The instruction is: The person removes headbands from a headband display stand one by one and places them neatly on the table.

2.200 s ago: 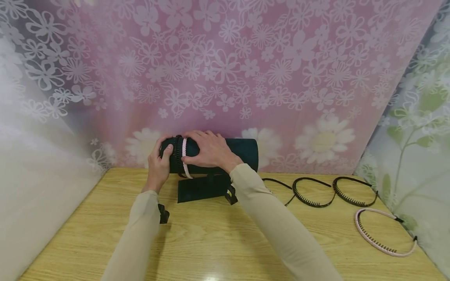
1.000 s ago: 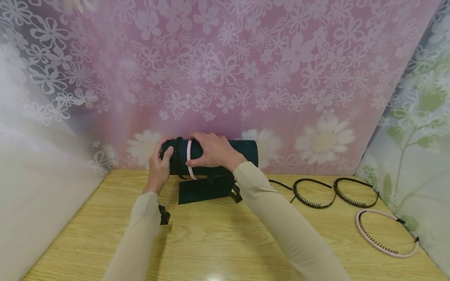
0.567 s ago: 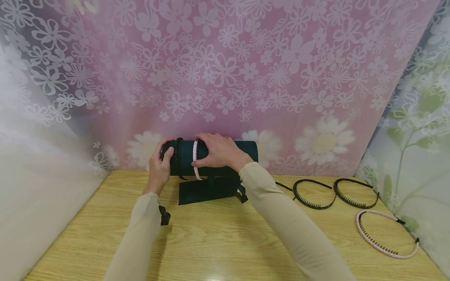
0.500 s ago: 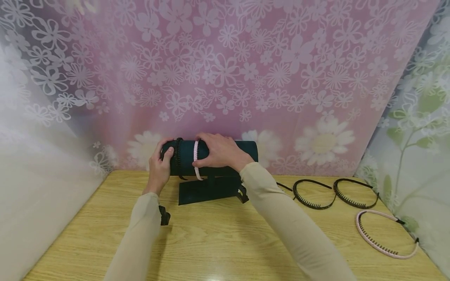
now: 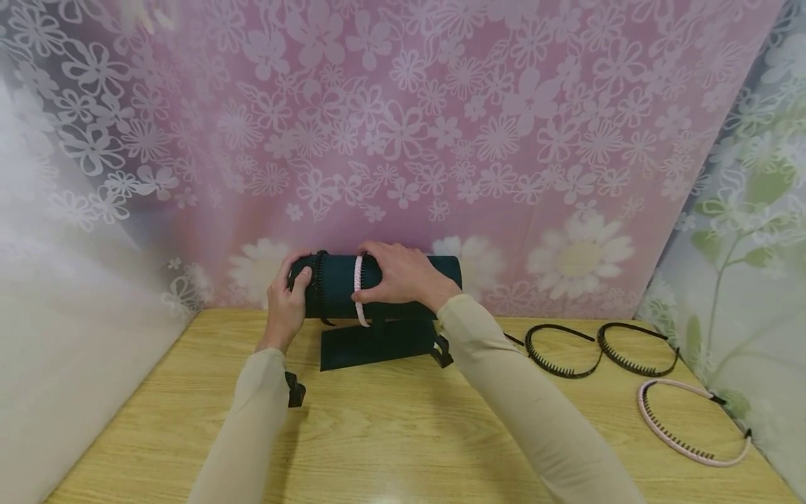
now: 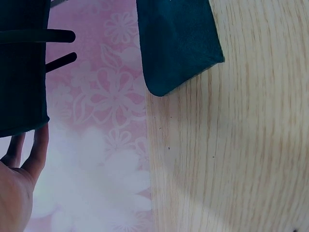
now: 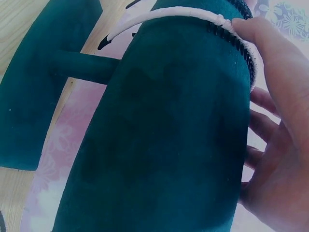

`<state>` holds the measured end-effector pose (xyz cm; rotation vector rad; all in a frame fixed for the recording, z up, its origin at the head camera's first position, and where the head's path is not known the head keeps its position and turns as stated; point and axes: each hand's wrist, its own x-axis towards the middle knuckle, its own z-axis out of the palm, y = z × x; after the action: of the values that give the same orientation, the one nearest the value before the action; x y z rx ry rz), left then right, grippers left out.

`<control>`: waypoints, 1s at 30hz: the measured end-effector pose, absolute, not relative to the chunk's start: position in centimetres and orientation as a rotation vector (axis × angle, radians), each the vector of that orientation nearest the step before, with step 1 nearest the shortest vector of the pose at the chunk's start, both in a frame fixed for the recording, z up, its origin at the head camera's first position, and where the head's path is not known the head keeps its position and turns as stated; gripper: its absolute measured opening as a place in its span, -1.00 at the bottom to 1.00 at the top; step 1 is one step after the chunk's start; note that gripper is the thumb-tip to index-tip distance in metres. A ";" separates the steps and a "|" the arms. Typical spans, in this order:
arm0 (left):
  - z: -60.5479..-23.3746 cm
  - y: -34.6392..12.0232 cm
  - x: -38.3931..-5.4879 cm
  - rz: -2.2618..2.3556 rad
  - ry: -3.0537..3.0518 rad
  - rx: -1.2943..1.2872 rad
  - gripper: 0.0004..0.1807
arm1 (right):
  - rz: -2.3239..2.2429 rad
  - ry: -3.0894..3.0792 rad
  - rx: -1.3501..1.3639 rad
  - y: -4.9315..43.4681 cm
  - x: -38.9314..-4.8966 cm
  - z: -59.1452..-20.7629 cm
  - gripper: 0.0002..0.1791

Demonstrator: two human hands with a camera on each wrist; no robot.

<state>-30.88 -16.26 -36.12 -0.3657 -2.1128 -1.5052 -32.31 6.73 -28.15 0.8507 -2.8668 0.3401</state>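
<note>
A dark green padded headband stand lies lengthwise on its base. My left hand grips the roll's left end, thumb in front and fingers behind. Just right of that thumb, a black toothed headband sits around the roll. With the thumb at its front and fingers behind the roll, my right hand holds a pink wrapped headband over the roll, left of its middle. In the right wrist view, the thumb presses the pink band, whose black tip hangs free of the roll.
To the right on the wooden table lie a black headband, another black headband and a pink headband. A further black one is mostly hidden by the right sleeve. A pink flowered cloth hangs close behind the stand.
My right hand has slid the pink headband to the right along the roll, away from the black one, leaving a gap between them. The left hand keeps its grip on the roll's end.
</note>
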 end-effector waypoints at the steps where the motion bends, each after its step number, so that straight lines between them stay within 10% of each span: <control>1: -36.1 -16.3 -30.9 -1.505 -2.112 -0.365 -0.57 | 0.341 -2.871 0.850 6.8 -32.3 -28.2 -0.09; 30: -36.3 -16.3 -31.1 -1.510 -2.085 -0.384 -0.56 | 0.337 -2.890 0.830 9.3 -31.8 -27.9 -0.09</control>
<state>-31.12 -16.29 -36.28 -0.3839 -2.0847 -1.5101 -31.81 9.28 -27.92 0.8303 -2.8905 0.3371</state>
